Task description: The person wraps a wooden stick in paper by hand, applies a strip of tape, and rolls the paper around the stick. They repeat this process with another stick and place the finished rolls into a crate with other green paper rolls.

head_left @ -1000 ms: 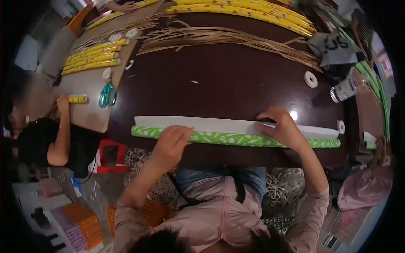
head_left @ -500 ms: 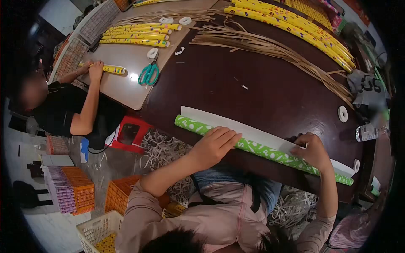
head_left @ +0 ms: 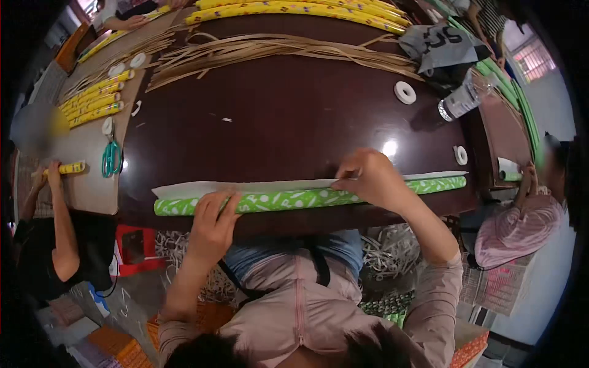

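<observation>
A roll of green wrapping paper (head_left: 282, 199) with white patterns lies along the front edge of the dark table. Its white underside shows as a loose flap (head_left: 245, 186) along the far side. My left hand (head_left: 215, 218) is closed over the roll left of its middle, fingers on top and pressed together. My right hand (head_left: 371, 178) is right of the middle, at the flap's edge, with thumb and fingers pinched. What lies between those fingertips is too small to make out.
White tape rolls (head_left: 405, 92) and a clear plastic bottle (head_left: 457, 104) stand at the right. Brown strips (head_left: 282, 49) and yellow rolls (head_left: 294, 8) lie at the back. Teal scissors (head_left: 111, 158) lie left. Co-workers sit at both sides, one holding a yellow roll (head_left: 72, 168).
My view has turned to the right, so the table's things appear further left. My right hand has lifted slightly from the roll, still pinched; my left hand stays on the roll.
</observation>
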{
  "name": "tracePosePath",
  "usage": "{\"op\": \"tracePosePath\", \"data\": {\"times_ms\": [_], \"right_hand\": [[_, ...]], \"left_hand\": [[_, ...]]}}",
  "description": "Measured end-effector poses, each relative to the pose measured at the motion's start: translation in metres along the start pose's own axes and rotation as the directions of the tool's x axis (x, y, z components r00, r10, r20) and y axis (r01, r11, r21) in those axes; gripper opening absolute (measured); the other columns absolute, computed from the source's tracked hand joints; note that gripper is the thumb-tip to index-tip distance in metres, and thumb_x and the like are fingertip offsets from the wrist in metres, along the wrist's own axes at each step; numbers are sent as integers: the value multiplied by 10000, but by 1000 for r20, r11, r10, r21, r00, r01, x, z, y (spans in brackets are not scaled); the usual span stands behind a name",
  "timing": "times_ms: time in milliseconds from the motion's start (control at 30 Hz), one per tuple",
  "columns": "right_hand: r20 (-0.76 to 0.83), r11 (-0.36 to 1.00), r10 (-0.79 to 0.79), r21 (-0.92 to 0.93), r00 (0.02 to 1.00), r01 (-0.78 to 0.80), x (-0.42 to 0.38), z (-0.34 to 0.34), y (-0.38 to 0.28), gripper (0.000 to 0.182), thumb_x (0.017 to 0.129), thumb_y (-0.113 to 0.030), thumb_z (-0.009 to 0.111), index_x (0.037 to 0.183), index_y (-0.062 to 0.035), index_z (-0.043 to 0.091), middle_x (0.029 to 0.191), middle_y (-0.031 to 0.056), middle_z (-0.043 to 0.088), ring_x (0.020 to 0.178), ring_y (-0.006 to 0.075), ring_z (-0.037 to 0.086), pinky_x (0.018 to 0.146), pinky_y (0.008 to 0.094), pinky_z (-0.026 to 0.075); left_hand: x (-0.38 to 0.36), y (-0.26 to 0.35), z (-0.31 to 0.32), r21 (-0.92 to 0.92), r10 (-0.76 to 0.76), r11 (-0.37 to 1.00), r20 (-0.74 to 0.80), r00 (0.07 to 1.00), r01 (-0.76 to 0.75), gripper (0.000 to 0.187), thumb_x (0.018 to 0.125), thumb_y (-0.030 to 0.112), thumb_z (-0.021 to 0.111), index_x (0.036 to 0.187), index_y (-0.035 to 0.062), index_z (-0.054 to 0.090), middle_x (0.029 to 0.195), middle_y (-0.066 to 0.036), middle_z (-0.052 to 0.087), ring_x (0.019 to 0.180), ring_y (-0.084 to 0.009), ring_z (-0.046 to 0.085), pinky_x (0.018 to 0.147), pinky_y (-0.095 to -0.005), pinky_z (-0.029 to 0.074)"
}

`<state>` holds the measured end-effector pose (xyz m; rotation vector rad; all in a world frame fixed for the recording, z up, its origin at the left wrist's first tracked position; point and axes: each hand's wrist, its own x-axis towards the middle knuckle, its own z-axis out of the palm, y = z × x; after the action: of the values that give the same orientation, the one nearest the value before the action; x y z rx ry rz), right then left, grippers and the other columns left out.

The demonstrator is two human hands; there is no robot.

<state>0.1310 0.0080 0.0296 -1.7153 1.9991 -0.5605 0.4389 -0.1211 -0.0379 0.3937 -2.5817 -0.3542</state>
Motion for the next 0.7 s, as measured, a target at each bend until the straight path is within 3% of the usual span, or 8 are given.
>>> {"op": "tracePosePath", "data": {"times_ms": [33, 200, 400, 467, 533, 567, 667, 700], "right_hand": [[-24, 998, -63, -19, 998, 62, -3, 2, 0, 129, 724, -150, 776, 781, -50, 720, 786, 107, 671, 790, 276, 642, 698, 391, 509], [-88, 998, -69, 1, 994, 70, -14, 7, 1, 131, 746, -168, 765, 793, -56, 716, 800, 101, 675, 806, 285, 651, 702, 392, 511], [23, 992, 39, 123, 999, -41, -9, -2, 0, 147, 782, -194, 763, 822, -59, 722, 728, 100, 687, 651, 284, 671, 594, 373, 507], [60, 961, 101, 252, 993, -113, -5, -1, 5, 141, 787, -198, 761, 839, -70, 730, 698, 101, 680, 623, 288, 663, 572, 362, 500], [64, 959, 115, 253, 991, -127, -1, -1, 6, 140, 794, -206, 754, 843, -76, 733, 723, 113, 686, 659, 292, 672, 599, 367, 511], [-16, 983, -13, 181, 1000, 16, 1, 4, 16, 158, 794, -224, 755, 845, -76, 732, 737, 119, 690, 688, 295, 678, 626, 379, 521], [76, 991, -6, 130, 997, -4, 7, -2, 20, 230, 770, -244, 777, 915, -71, 734, 821, 125, 710, 766, 306, 686, 684, 396, 526], [39, 994, -4, 114, 999, 0, 10, -7, 22, 230, 770, -244, 777, 915, -71, 734, 821, 125, 710, 766, 306, 686, 684, 396, 526]], "left_hand": [[-4, 0, 0, 38, -37, 999, 3, 999, 36, 490, 752, -20, 692, 1230, -27, 586, 1150, -155, 577, 1087, -334, 545, 946, -459, 445], [-5, 8, 4, 114, -95, 989, -18, 995, 97, 447, 761, -57, 667, 1204, -36, 616, 1161, -158, 570, 1089, -341, 546, 932, -466, 457], [-5, 4, 3, 125, -70, 990, -21, 997, 73, 435, 757, -59, 664, 1189, -30, 619, 1145, -153, 584, 1086, -337, 552, 929, -460, 459], [-5, 5, 2, 115, -70, 991, -17, 997, 71, 433, 752, -60, 666, 1182, -33, 619, 1143, -155, 588, 1083, -338, 552, 928, -460, 457], [-3, 2, 3, 102, -60, 993, -21, 998, 62, 428, 744, -59, 665, 1169, -40, 617, 1143, -158, 594, 1077, -341, 552, 927, -462, 451], [-5, 0, 6, 99, -51, 994, -24, 998, 53, 425, 741, -58, 663, 1163, -42, 616, 1144, -159, 596, 1075, -342, 552, 928, -464, 447], [-1, -1, 4, 79, -52, 995, -9, 999, 53, 407, 750, -41, 633, 1157, -37, 613, 1149, -157, 601, 1085, -345, 553, 942, -465, 432], [0, 0, 2, 85, -47, 995, 0, 999, 47, 415, 749, -42, 625, 1164, -36, 605, 1145, -160, 598, 1078, -347, 552, 940, -468, 429]]}}
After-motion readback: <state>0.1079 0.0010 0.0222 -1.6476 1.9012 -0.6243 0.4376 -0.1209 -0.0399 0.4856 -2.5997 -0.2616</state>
